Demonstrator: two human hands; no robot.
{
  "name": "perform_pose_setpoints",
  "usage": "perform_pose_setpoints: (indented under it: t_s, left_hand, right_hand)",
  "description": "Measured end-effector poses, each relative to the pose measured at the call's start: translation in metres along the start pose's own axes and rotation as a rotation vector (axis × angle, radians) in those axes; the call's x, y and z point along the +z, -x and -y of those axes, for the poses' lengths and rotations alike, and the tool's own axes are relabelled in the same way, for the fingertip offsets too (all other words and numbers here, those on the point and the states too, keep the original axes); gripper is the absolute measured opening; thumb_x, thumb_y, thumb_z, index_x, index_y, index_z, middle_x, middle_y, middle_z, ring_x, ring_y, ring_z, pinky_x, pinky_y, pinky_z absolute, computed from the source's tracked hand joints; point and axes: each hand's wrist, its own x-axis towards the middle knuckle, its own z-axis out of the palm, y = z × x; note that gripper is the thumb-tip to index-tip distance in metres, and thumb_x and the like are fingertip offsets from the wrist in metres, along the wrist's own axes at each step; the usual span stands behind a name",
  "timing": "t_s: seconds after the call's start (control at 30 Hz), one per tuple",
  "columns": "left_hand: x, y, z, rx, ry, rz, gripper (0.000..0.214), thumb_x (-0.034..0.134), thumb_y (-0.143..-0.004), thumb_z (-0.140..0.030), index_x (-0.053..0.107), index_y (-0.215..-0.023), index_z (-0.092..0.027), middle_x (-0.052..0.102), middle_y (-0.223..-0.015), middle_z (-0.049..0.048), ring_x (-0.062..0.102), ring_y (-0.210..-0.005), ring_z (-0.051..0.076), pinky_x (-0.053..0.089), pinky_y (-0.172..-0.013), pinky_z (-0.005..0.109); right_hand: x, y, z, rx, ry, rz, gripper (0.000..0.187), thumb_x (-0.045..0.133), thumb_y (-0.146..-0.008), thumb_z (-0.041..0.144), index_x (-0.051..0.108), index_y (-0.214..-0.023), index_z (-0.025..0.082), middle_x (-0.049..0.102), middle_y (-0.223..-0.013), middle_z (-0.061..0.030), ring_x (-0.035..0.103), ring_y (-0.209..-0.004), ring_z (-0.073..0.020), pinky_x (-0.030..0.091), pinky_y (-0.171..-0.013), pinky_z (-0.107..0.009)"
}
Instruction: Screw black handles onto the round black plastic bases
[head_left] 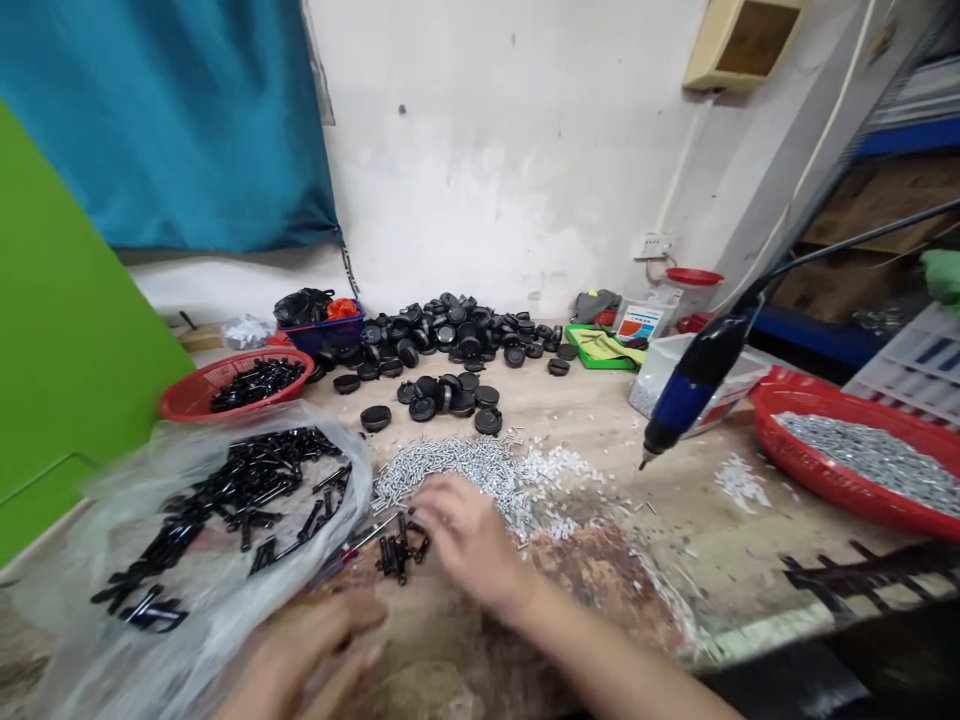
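R hand (471,535) is held loosely spread, fingertips down just beside small blk parts (400,552), w/ silver screws (450,475) touching it on tabletop (675,530). L hand (300,650) is blurred, fingers pressed together, pinch can't be told; red-handled screwdriver (360,540) is nearest. More blk parts (225,510) are seen in clear plastic bag (67,640).

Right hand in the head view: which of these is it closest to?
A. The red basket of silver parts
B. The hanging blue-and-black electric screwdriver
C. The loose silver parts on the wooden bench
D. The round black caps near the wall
C. The right hand lies at the edge of the loose silver parts on the wooden bench, next to a small cluster of black parts.
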Motion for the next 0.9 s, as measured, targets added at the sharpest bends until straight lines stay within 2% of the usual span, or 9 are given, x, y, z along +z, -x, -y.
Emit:
perform_pose_setpoints:
  t_s: [0.1, 0.17, 0.27, 0.33, 0.4, 0.53, 0.67, 0.77, 0.9]
  left_hand:
    - [0.014, -0.068, -0.012, 0.098, -0.044, 0.074, 0.018, 0.058, -0.080, -0.037, 0.073, -0.084, -0.028, 0.074, -0.080, 0.0037, 0.067, -0.076, 0.024, 0.051, -0.073, 0.031]
    - [0.029, -0.123, -0.013, 0.142, -0.119, 0.006, 0.018, 0.058, -0.082, -0.035, 0.071, -0.080, -0.023, 0.072, -0.084, 0.0055, 0.065, -0.083, 0.023, 0.049, -0.080, 0.032]
    - [0.053, -0.195, -0.003, 0.138, -0.178, -0.047, 0.019, 0.057, -0.086, -0.031, 0.066, -0.095, -0.017, 0.068, -0.099, 0.0078, 0.062, -0.094, 0.022, 0.048, -0.087, 0.039]
    - [0.067, -0.230, 0.007, 0.118, -0.225, -0.084, 0.031, 0.056, -0.089, -0.033, 0.057, -0.114, -0.016, 0.060, -0.116, 0.0087, 0.061, -0.099, 0.021, 0.051, -0.084, 0.043]
    - [0.080, -0.256, 0.019, 0.096, -0.269, -0.124, 0.035, 0.056, -0.089, -0.033, 0.054, -0.119, -0.017, 0.058, -0.121, 0.0095, 0.060, -0.101, 0.022, 0.052, -0.084, 0.044]
    - [0.097, -0.289, 0.038, 0.033, -0.302, -0.169, 0.035, 0.056, -0.089, -0.033, 0.054, -0.120, -0.017, 0.057, -0.122, 0.0098, 0.059, -0.103, 0.023, 0.051, -0.085, 0.044]
    - [0.097, -0.307, 0.050, -0.062, -0.234, -0.164, 0.035, 0.057, -0.088, -0.033, 0.054, -0.120, -0.017, 0.057, -0.121, 0.0095, 0.060, -0.102, 0.023, 0.052, -0.084, 0.044]
    - [0.088, -0.310, 0.054, -0.125, -0.115, -0.169, 0.035, 0.057, -0.088, -0.033, 0.054, -0.120, -0.017, 0.058, -0.121, 0.0095, 0.060, -0.102, 0.022, 0.052, -0.084, 0.044]
    - [0.071, -0.293, 0.053, -0.200, 0.139, -0.197, 0.035, 0.056, -0.089, -0.033, 0.054, -0.120, -0.016, 0.058, -0.120, 0.0096, 0.060, -0.100, 0.022, 0.052, -0.083, 0.044]
  right_hand:
    - [-0.039, -0.035, -0.052, 0.285, 0.197, -0.059, 0.023, 0.055, -0.087, 0.020, 0.062, -0.109, 0.017, 0.059, -0.118, -0.0100, 0.055, -0.113, -0.0202, 0.045, -0.098, -0.036]
    - [-0.049, -0.054, -0.085, 0.400, 0.263, -0.072, 0.029, 0.058, -0.085, 0.019, 0.060, -0.113, 0.013, 0.057, -0.117, -0.0139, 0.055, -0.113, -0.0248, 0.045, -0.097, -0.041]
    - [-0.041, -0.074, -0.122, 0.532, 0.340, -0.061, 0.037, 0.061, -0.085, 0.028, 0.056, -0.118, 0.014, 0.056, -0.118, -0.0142, 0.055, -0.112, -0.0263, 0.047, -0.094, -0.044]
    - [-0.029, -0.082, -0.138, 0.583, 0.373, -0.037, 0.036, 0.058, -0.088, 0.033, 0.054, -0.119, 0.015, 0.057, -0.120, -0.0108, 0.058, -0.107, -0.0238, 0.049, -0.090, -0.044]
    - [-0.015, -0.087, -0.149, 0.604, 0.398, -0.013, 0.034, 0.055, -0.090, 0.034, 0.054, -0.119, 0.016, 0.057, -0.121, -0.0087, 0.059, -0.105, -0.0220, 0.051, -0.087, -0.044]
    - [0.000, -0.095, -0.164, 0.601, 0.440, 0.013, 0.034, 0.056, -0.090, 0.034, 0.054, -0.120, 0.016, 0.056, -0.122, -0.0090, 0.059, -0.105, -0.0221, 0.051, -0.088, -0.044]
    - [0.003, -0.101, -0.172, 0.614, 0.456, 0.018, 0.032, 0.055, -0.091, 0.034, 0.055, -0.118, 0.016, 0.057, -0.120, -0.0083, 0.059, -0.103, -0.0210, 0.051, -0.086, -0.043]
    - [0.002, -0.102, -0.167, 0.612, 0.448, -0.031, 0.038, 0.064, -0.082, 0.030, 0.056, -0.115, 0.013, 0.059, -0.115, -0.0119, 0.056, -0.107, -0.0258, 0.047, -0.091, -0.045]
    - [0.000, -0.099, -0.142, 0.573, 0.392, -0.151, 0.065, 0.068, -0.072, 0.022, 0.042, -0.130, 0.009, 0.058, -0.115, -0.0176, 0.052, -0.112, -0.0313, 0.041, -0.096, -0.044]
